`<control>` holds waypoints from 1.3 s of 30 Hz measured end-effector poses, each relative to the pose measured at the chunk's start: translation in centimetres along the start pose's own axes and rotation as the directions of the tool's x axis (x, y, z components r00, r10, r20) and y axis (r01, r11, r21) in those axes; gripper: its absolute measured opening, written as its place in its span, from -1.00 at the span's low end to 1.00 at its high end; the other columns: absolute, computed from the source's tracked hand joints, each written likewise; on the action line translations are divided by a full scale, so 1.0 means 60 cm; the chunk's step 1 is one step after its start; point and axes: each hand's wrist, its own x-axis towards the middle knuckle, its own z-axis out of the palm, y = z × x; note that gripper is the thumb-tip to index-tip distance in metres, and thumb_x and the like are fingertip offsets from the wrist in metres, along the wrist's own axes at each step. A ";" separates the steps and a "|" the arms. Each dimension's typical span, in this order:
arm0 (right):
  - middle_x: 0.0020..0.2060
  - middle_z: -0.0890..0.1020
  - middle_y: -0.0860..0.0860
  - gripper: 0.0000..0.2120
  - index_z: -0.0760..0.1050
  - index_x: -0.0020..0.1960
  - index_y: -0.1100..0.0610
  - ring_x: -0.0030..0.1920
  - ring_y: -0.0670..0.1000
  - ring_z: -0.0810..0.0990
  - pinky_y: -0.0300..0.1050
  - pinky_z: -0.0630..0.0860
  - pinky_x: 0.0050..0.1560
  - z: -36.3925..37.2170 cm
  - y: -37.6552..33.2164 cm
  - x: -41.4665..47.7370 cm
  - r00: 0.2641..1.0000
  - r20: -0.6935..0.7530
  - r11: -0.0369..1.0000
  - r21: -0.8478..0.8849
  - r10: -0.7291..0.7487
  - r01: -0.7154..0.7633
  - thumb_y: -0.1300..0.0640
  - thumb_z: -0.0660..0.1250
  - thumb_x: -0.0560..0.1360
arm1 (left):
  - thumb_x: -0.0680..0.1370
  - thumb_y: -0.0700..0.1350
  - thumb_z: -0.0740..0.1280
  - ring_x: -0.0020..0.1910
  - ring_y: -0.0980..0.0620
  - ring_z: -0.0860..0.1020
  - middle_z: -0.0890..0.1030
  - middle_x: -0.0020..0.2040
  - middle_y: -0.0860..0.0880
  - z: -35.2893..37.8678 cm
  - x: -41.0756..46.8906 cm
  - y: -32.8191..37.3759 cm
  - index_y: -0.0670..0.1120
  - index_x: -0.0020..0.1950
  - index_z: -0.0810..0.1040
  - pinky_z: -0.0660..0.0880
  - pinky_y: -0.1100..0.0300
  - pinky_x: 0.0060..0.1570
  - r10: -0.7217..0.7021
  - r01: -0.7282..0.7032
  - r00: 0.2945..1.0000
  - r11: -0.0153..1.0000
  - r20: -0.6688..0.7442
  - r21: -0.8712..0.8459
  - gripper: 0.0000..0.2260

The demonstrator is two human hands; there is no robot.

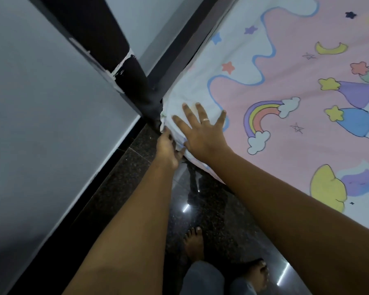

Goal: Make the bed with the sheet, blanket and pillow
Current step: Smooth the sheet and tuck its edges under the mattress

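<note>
A pink and pale blue sheet [285, 67] printed with rainbows, stars and moons covers the mattress on the right. My right hand [200, 130] lies flat with spread fingers on the sheet at the mattress's near corner, a ring on one finger. My left hand [168, 149] is at the side of that corner, its fingers tucked into the bunched sheet edge below the mattress top; the fingertips are hidden in the folds. No blanket or pillow is in view.
A dark bed post and frame [136, 81] stand right behind the corner. A grey wall [41, 113] fills the left. Dark glossy floor [200, 209] runs between wall and bed, with my bare feet [194, 245] on it.
</note>
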 end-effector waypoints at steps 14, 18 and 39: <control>0.50 0.16 0.17 -0.37 -0.04 0.55 0.24 0.46 0.15 0.22 -0.01 0.24 0.41 0.212 -0.045 -0.070 0.951 0.304 0.847 0.490 0.052 -0.204 0.10 0.17 0.59 | 0.62 0.17 0.04 0.27 -0.23 0.48 0.52 0.32 -0.14 0.024 0.068 -0.035 -0.05 0.38 0.45 0.45 -0.08 0.24 0.107 -0.098 0.993 0.982 0.044 -0.162 -0.54; 0.55 -0.03 0.13 -0.30 -0.21 0.56 0.18 0.53 0.15 0.03 0.06 0.04 0.50 0.235 -0.062 -0.051 0.893 0.445 0.792 0.519 0.069 -0.321 -0.04 0.11 0.62 | 0.60 0.19 0.07 0.18 -0.19 0.54 0.58 0.23 -0.11 0.011 0.094 -0.059 -0.01 0.33 0.48 0.50 -0.08 0.18 0.125 -0.117 0.992 0.977 0.034 -0.176 -0.55; 0.35 0.45 0.19 -0.24 0.42 0.36 0.29 0.34 0.14 0.46 0.10 0.42 0.31 0.380 -0.042 -0.028 0.975 -0.169 0.949 0.253 -0.147 0.187 0.05 0.53 0.24 | 0.61 -0.01 0.03 -0.44 0.00 0.54 0.58 -0.47 -0.02 -0.015 0.189 -0.091 -0.06 -0.29 0.54 0.43 0.18 -0.30 0.125 -0.113 0.991 0.965 0.035 -0.238 -0.61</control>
